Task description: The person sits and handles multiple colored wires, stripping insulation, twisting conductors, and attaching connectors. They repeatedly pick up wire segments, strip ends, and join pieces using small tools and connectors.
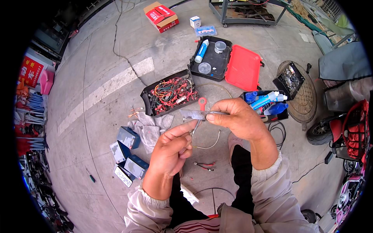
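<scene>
My right hand (243, 120) pinches a flat grey metal piece (192, 114) between thumb and fingers; its broad, pointed end reaches left over my left hand. My left hand (169, 151) is closed, its index finger stretched up to the underside of that piece. A thin grey strip (197, 126) slants down by the left fingertips; whether it belongs to the same piece I cannot tell. Just beyond both hands is a red ring-shaped part (202, 103). On the ground below lie a pale bent cable (210, 146) and short red-and-black leads (204, 166).
A black tray of tangled wires (155, 110) lies ahead, beside a grey rag (149, 130) and blue batteries (132, 165). An open toolbox (243, 66) with a red lid lies farther off. Tubes and blue bottles fill a black bin (285, 114) at right, near a parts tray (279, 82).
</scene>
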`<state>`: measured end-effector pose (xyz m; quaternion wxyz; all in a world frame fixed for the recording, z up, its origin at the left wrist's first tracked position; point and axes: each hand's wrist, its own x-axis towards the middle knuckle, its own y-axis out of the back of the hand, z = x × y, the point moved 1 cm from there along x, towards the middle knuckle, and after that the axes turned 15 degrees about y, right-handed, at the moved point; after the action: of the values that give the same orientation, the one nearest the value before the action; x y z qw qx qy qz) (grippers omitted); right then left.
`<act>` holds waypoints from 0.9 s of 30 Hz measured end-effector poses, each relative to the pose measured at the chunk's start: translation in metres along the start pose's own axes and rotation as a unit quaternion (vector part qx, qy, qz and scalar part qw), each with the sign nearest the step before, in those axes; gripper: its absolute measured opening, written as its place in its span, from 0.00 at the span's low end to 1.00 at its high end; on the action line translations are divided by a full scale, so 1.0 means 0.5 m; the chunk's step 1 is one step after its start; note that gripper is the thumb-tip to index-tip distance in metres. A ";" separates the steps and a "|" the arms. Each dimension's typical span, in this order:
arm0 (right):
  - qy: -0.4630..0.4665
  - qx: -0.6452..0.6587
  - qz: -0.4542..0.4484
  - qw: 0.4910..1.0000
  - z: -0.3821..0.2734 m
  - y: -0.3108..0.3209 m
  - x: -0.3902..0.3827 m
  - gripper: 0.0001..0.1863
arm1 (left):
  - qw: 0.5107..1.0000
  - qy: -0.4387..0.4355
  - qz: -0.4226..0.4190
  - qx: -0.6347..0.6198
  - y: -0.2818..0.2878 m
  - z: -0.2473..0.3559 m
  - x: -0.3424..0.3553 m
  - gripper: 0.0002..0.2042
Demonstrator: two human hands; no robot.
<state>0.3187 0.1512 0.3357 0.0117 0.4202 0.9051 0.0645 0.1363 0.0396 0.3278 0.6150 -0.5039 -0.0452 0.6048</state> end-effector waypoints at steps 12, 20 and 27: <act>-0.011 0.054 -0.053 0.997 -0.009 -0.024 -0.005 0.10 | 0.998 -0.044 0.007 0.047 0.015 -0.004 -0.005 0.16; 0.007 0.048 -0.029 0.998 0.005 -0.016 -0.010 0.11 | 0.997 -0.025 -0.013 0.076 0.027 0.001 -0.014 0.17; 0.009 0.044 -0.052 0.998 -0.006 -0.018 -0.004 0.10 | 1.000 -0.006 0.011 0.018 0.017 -0.008 -0.005 0.15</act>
<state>0.3130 0.1436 0.3376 -0.0116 0.3723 0.9276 0.0272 0.1322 0.0335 0.3215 0.6170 -0.4894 -0.0320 0.6155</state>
